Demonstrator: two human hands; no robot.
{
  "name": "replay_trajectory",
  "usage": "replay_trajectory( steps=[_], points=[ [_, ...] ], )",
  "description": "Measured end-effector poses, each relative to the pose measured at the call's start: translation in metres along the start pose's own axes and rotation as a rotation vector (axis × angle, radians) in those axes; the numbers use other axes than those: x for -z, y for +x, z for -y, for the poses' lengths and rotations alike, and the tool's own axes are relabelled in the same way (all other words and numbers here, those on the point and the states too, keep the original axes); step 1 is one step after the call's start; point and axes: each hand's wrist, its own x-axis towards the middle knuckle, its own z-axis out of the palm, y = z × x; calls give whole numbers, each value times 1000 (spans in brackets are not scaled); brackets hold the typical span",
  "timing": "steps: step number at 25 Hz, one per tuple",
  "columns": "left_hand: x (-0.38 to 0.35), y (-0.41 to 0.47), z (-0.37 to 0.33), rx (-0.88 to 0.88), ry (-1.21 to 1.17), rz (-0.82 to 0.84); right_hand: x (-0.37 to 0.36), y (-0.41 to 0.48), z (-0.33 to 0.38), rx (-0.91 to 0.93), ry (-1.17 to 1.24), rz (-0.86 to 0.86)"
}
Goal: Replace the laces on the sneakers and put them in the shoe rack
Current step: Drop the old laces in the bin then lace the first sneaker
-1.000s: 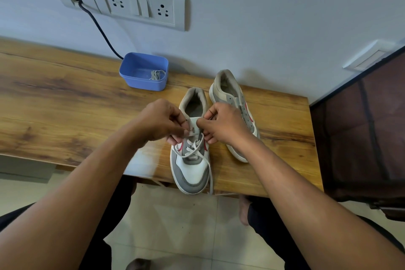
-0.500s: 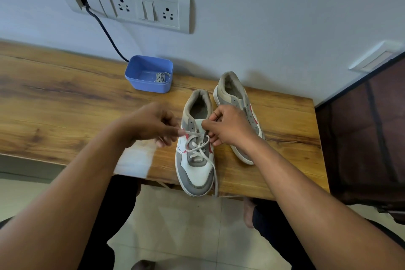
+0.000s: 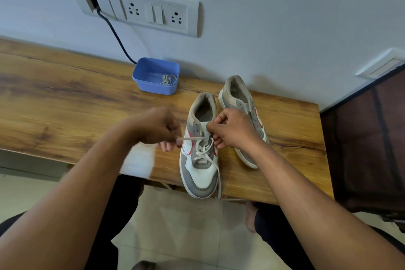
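Two grey-and-white sneakers with red stripes stand on a wooden table (image 3: 65,103). The near sneaker (image 3: 200,173) is partly laced with a white lace (image 3: 202,149); one loose end trails over the table's front edge. My left hand (image 3: 157,127) pinches a lace end and holds it out taut to the left of the shoe. My right hand (image 3: 232,129) grips the shoe's right eyelet side and tongue, fingers curled. The far sneaker (image 3: 238,103) has no lace and is partly hidden behind my right hand.
A blue plastic tub (image 3: 156,75) holding a coiled grey lace (image 3: 168,79) sits by the wall. A black cable (image 3: 116,35) runs down from a socket panel (image 3: 153,14). A dark mesh rack (image 3: 368,142) stands to the right of the table.
My left hand has drawn the lace end out to the left, away from the shoe. My right hand has stayed on the eyelet side. The view has shifted slightly.
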Motion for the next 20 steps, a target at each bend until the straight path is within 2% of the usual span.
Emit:
replay_trajectory(
  steps=[3,7,11,13,15,18,20],
  points=[
    [6,-5,9,65,20,58,1,0,-2,-16,29,3],
    [-11,2,-6,-106,-103,-42,1,2,-3,-11,23,8],
    [5,-1,8,23,-5,-43,3,2,-5,-25,47,17],
    [-4,-2,0,-24,-33,-14,3,3,-5,-25,41,20],
    [-8,-1,-6,-103,-64,-87,2,4,-4,-20,29,19],
    [7,-2,4,-94,-81,-250,2,3,-5,-12,16,17],
    [4,-4,4,-104,-105,-172,3,2,-4,-16,19,21]
  ],
)
